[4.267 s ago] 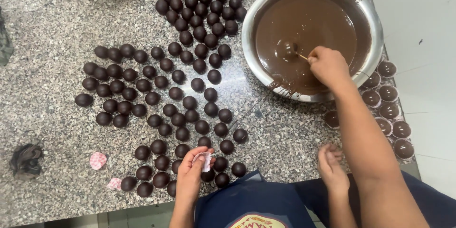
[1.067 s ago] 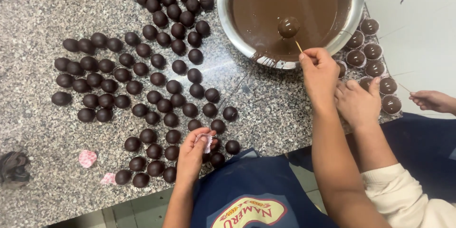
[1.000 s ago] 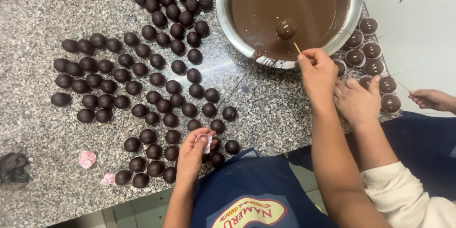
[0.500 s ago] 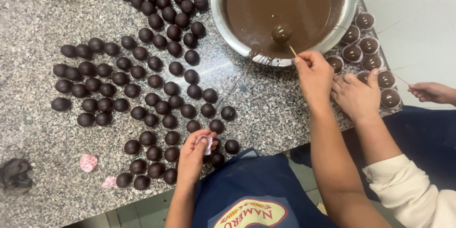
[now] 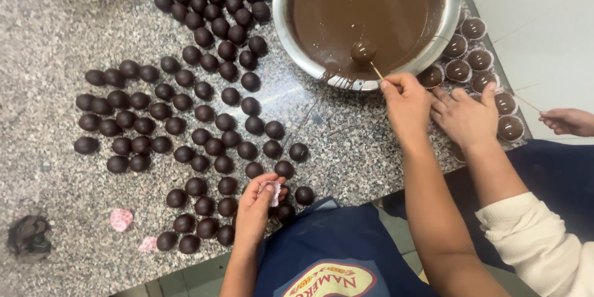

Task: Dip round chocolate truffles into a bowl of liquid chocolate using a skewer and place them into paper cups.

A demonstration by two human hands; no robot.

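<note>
- Nearest: wearer's dark blue apron (image 5: 322, 247) at the bottom edge, tight against the speckled grey granite table (image 5: 62, 18).
- Left hand (image 5: 258, 205), below-left of the round steel bowl of melted chocolate (image 5: 368, 12): fingers (image 5: 267, 185) curled round a small pink-white paper cup (image 5: 272, 190), resting by the nearest dark choc balls.
- Loose dark-brown round chocolate balls (image 5: 204, 111) spread left of the bowl, none touching it. Approx. 75 in view; more run off the top edge, so no exact count.
- 2 flattened pink paper cups (image 5: 121, 219) far lower-left of the bowl, plus 1 dark crumpled scrap (image 5: 30, 237) near the table edge.
- Right hand (image 5: 405, 102) just below the bowl rim: fingers pinched tight on a thin wooden skewer (image 5: 375, 71), w/ 1 coated ball (image 5: 362, 51) on its tip, sitting in the melted chocolate near the front rim.
- Step, as I judge it: dipping. Next move calls for a slow lift so excess drips off, then a steady carry to a cup.
- Another person's hand (image 5: 467, 116), cream sleeve, lies flat right of the bowl, beside dipped balls in clear cups (image 5: 470, 59): approx. 8 seen. Their 2nd hand (image 5: 569, 120) shows at the right edge.
- 1 bowl, 4 hands total.
</note>
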